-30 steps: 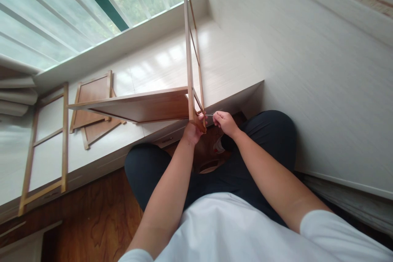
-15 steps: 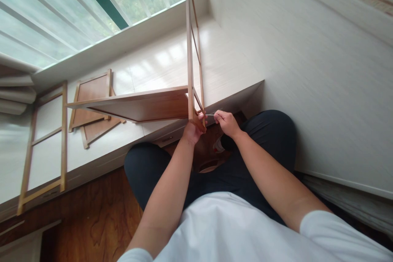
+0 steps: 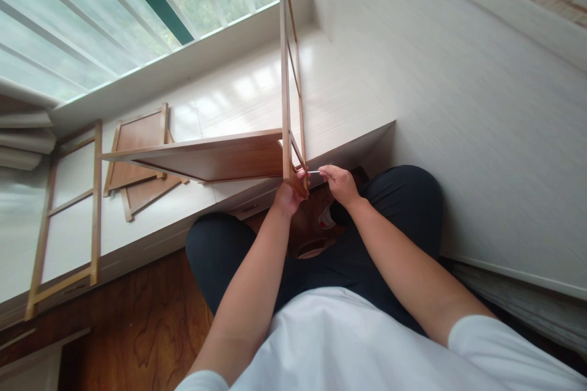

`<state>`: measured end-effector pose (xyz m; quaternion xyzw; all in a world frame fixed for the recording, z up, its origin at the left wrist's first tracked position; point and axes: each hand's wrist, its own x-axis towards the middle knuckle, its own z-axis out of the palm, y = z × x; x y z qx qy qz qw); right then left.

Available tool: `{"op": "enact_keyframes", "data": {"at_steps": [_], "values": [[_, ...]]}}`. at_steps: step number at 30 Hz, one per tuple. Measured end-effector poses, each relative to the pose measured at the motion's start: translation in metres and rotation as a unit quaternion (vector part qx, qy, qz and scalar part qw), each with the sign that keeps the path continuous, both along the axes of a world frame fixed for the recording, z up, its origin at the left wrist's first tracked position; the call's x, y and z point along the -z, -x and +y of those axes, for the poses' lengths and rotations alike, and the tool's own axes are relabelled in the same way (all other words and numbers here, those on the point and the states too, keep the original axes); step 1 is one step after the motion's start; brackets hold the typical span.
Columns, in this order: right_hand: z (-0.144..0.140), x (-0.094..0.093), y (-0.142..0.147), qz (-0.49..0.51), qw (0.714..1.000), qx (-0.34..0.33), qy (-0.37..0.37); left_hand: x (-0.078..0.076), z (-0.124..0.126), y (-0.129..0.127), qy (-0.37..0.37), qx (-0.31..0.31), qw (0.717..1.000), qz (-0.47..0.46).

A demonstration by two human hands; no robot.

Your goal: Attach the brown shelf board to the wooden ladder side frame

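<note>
My left hand (image 3: 288, 197) is wrapped round the lower near corner of an upright wooden frame (image 3: 286, 85). A brown wooden panel (image 3: 220, 159) joins this frame and reaches out to the left. Between the fingers of my right hand (image 3: 338, 183) is a thin metal rod (image 3: 313, 171), perhaps an Allen key, pointing left. Its far end meets the outer side of the frame by my left fingertips. Whatever it touches there is too small to make out.
Several loose wooden panels (image 3: 142, 134) lie on the white window ledge (image 3: 247, 91). A ladder-like wooden frame (image 3: 95, 208) leans over the ledge's front edge at left. A pale wall (image 3: 458, 104) rises at right. Brown wood floor (image 3: 151, 317) shows below.
The metal rod has turned slightly at the frame, and my right fingers have shifted a little. My left hand keeps its grip, and the frame stays in place.
</note>
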<state>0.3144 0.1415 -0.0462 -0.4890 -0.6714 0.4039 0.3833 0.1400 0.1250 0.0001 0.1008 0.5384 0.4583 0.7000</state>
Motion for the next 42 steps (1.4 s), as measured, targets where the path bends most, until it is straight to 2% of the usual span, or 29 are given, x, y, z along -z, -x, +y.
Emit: {"op": "enact_keyframes", "data": {"at_steps": [5,8,13,19,26,34,42], "values": [[0.0,-0.001,0.003,0.07,0.996,0.007,0.049,0.001,0.0,0.001,0.001,0.0,1.0,-0.004],[0.001,-0.001,0.007,0.134,0.984,-0.005,0.118,0.002,0.0,0.001,0.002,-0.001,1.0,-0.005],[0.007,-0.002,0.013,0.241,0.933,-0.042,0.265,0.004,0.001,0.002,0.005,-0.002,1.0,-0.005],[0.012,-0.007,0.011,0.311,0.882,-0.065,0.347,0.003,0.001,0.002,0.005,0.003,1.0,-0.004],[0.011,-0.005,0.014,0.34,0.868,-0.03,0.362,0.004,0.001,0.001,0.003,0.006,1.0,0.002],[0.008,-0.004,0.019,0.341,0.884,0.044,0.318,0.004,0.0,-0.002,0.003,0.006,1.0,0.007],[0.007,-0.009,0.018,0.315,0.895,0.039,0.314,0.004,0.002,-0.003,0.015,0.004,1.0,0.003]]}}
